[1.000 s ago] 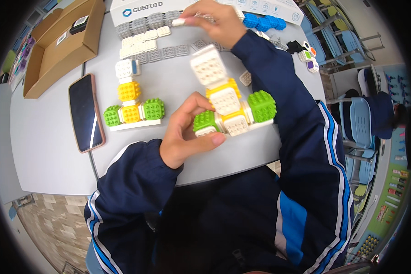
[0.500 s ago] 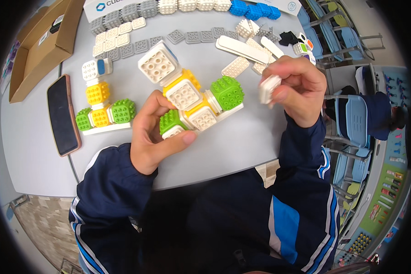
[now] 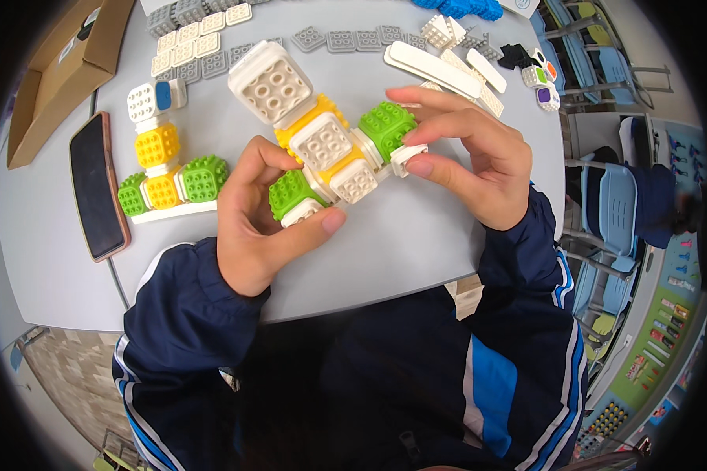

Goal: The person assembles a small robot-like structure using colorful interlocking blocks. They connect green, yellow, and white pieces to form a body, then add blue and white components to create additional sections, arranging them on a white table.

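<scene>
My left hand [image 3: 253,224] is closed around the lower left of a block model [image 3: 322,145], gripping it by the green cube [image 3: 289,191] and its white plate. The model joins yellow cubes faced with white studded plates, a large white cube [image 3: 269,85] at its upper end, and a second green cube [image 3: 387,129] on the right. Between the thumb and fingers of my right hand [image 3: 483,161] is a small white square plate [image 3: 408,159]. It is at the lower side of the right green cube; whether it is attached I cannot tell.
To the left stands a similar block model [image 3: 161,153], beside a phone [image 3: 98,188] and an open cardboard box [image 3: 71,67]. Beyond my hands lie white square plates [image 3: 184,53], grey plates [image 3: 342,41], long white strips [image 3: 432,69] and blue cubes [image 3: 467,8].
My right hand has moved left, bringing the white plate from the open space on the right to the right green cube. My left hand still holds the model, shifted slightly left.
</scene>
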Tool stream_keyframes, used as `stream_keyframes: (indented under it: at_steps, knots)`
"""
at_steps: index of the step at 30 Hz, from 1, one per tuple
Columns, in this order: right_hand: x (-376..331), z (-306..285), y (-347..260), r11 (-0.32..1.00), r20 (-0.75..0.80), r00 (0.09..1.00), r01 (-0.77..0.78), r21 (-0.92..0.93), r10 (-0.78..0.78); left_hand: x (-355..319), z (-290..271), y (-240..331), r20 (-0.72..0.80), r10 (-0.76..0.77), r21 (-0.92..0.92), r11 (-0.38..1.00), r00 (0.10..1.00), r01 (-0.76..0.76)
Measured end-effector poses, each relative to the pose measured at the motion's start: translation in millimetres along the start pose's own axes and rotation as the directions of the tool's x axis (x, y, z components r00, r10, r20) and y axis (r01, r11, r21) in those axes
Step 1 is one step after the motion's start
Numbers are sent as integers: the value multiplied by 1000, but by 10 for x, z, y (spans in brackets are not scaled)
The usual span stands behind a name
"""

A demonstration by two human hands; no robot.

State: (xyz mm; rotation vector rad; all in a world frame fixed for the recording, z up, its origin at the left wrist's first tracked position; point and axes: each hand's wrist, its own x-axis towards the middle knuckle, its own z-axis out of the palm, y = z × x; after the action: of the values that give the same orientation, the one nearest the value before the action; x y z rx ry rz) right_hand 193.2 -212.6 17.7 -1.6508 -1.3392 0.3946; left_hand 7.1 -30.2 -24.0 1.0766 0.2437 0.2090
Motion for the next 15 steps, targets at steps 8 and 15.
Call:
stream_keyframes:
  at_steps: [8,15]
  knots:
    - [-10,-5,18,987,33,998,-61,146,57,1,7,7,-23,-12,-13,1000,1000,12]
    - [-26,48,39,982,-6,994,-107,158,109,-5,-37,-21,37,33,122,992,999,-38]
